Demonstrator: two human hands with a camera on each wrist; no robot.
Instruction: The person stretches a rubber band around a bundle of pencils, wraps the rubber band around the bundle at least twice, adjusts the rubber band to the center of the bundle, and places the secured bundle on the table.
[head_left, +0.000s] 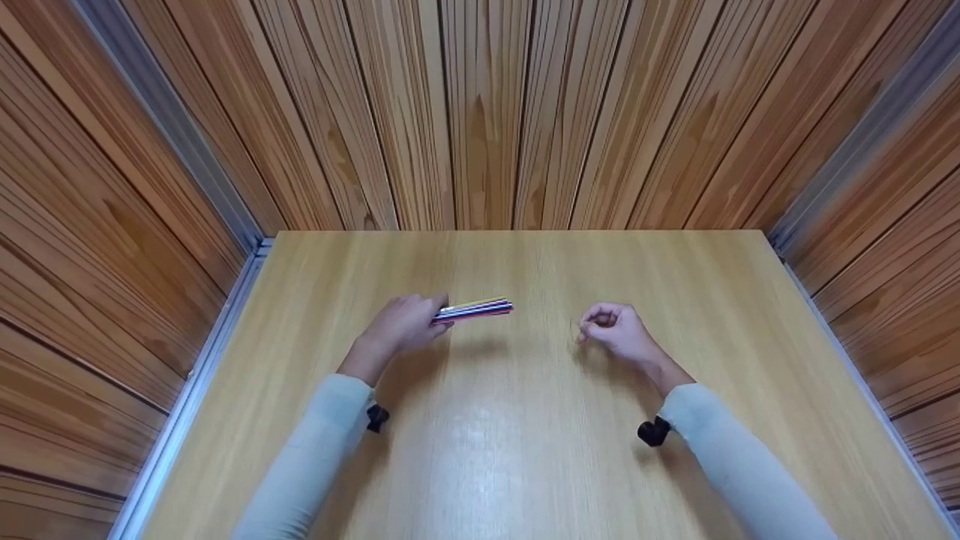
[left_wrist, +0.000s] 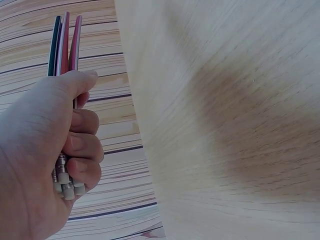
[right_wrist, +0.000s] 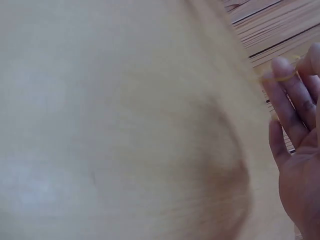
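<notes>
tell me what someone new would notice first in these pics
Probably the colourful pencils, gripped by the left fingers above the table, left of centre. Next, the thin yellow band pinched by the right fingers, over the table's right half. Boldly grained wall panels beyond the table stand out too.

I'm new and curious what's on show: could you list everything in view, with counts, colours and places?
Pencils: several, mixed colours, gripped in the left hand
Thin band: one, yellow, pinched in the right hand
Table: one, light brown, beneath the hands
Walls: three, brown, behind and at both sides
Rails: several, grey, wall corners and table sides
Sleeves: two, pale green, behind the hands
Small devices: two, black, at the sleeve ends
Left hand and right hand: one each, bare, over the table
</notes>
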